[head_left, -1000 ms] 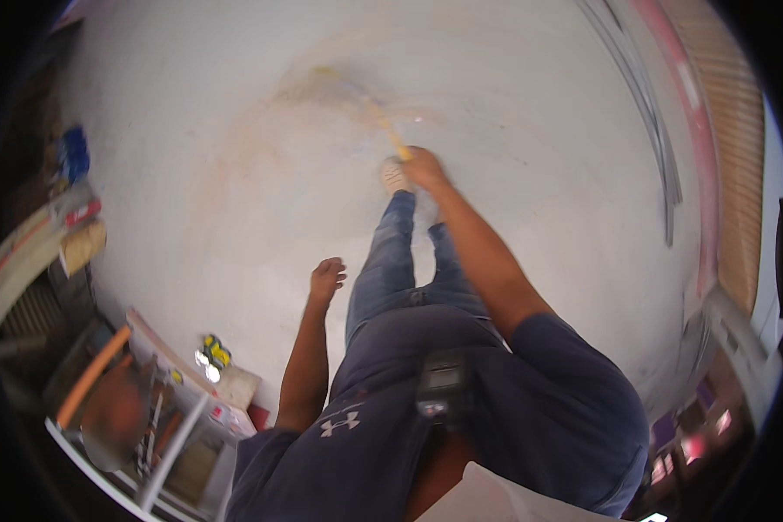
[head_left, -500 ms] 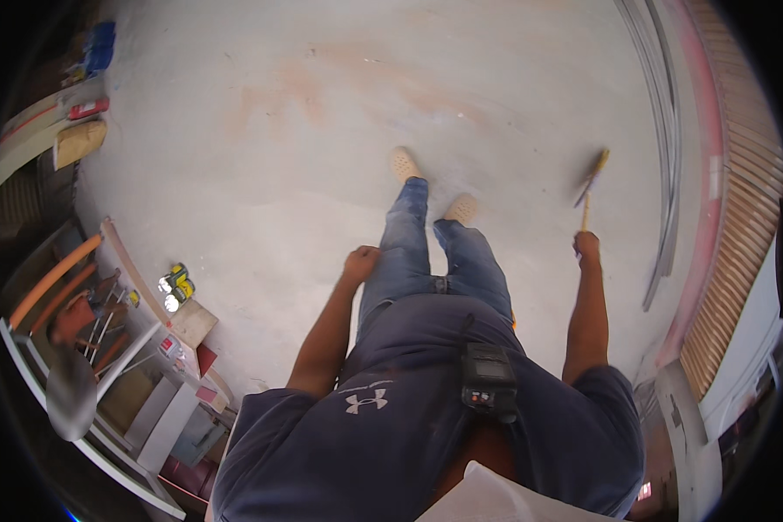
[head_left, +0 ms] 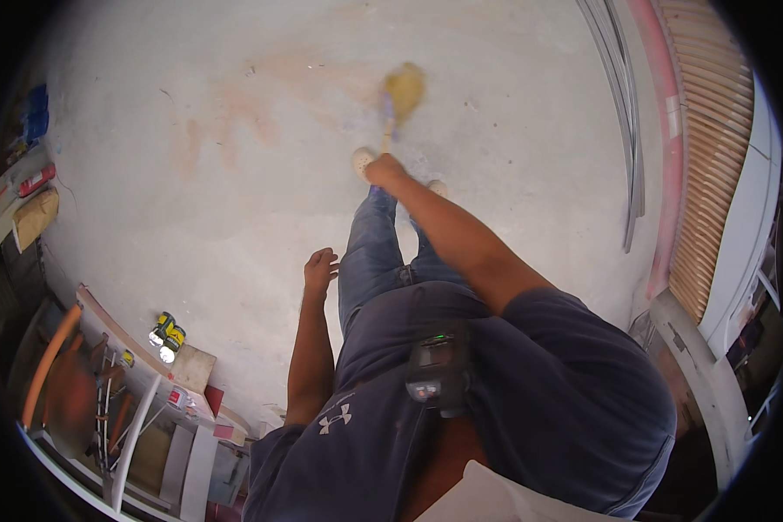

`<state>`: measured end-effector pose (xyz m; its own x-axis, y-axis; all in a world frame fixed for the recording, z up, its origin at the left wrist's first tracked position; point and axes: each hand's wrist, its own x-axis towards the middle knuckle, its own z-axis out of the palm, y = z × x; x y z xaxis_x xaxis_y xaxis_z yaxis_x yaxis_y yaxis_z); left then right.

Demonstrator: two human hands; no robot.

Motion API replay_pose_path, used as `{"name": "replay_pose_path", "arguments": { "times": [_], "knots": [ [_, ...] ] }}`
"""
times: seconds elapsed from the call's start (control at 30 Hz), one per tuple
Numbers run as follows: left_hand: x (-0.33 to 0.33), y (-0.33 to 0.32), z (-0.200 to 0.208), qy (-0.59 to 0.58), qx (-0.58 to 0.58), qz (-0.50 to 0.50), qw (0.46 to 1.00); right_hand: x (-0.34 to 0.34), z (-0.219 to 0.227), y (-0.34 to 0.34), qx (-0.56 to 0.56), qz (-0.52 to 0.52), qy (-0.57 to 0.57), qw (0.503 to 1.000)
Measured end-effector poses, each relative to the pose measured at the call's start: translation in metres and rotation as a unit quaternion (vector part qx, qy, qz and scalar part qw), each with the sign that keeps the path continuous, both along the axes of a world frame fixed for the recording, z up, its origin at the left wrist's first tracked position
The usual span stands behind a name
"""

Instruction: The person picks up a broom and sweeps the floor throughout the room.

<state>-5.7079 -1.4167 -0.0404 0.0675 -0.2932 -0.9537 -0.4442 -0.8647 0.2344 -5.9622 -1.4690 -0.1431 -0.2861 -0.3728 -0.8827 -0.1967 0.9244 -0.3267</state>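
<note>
My right hand is closed round the handle of a short yellowish broom, reaching across in front of my legs. The broom's wide head is smeared by motion, low over or touching the grey floor beyond my feet; I cannot tell which. My left hand hangs beside my left thigh, holding nothing, with its fingers loosely bent and apart. Under the right hand, one of my beige clogs shows in part.
Long grey strips lie along the right side, near a stack of slatted brown panels. To the left are yellow-and-black lit lamps, a brown paper bag and a red cylinder. Reddish smears mark the floor ahead.
My right hand has swung the broom from the far right to the middle, across my front. The left hand has come off my thigh, and its fingers have loosened.
</note>
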Motion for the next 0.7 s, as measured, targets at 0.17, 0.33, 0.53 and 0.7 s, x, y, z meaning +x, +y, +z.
{"name": "replay_pose_path", "arguments": {
  "times": [0.17, 0.33, 0.53, 0.7],
  "knots": [
    [0.022, -0.011, 0.003, -0.002, 0.001, 0.023, 1.000, 0.036, 0.036, -0.083, -0.004, 0.077, -0.059, 0.995],
    [0.048, -0.014, 0.005, -0.031, -0.007, 0.070, 0.997, 0.032, 0.033, -0.097, -0.014, 0.060, -0.179, 0.982],
    [0.042, -0.029, -0.018, -0.035, 0.023, 0.044, 0.998, -0.107, 0.021, -0.002, -0.257, 0.351, 0.002, 0.901],
    [0.020, -0.061, -0.024, -0.007, 0.011, 0.024, 1.000, -0.202, 0.101, 0.093, -0.105, -0.176, -0.055, 0.977]
  ]
}}
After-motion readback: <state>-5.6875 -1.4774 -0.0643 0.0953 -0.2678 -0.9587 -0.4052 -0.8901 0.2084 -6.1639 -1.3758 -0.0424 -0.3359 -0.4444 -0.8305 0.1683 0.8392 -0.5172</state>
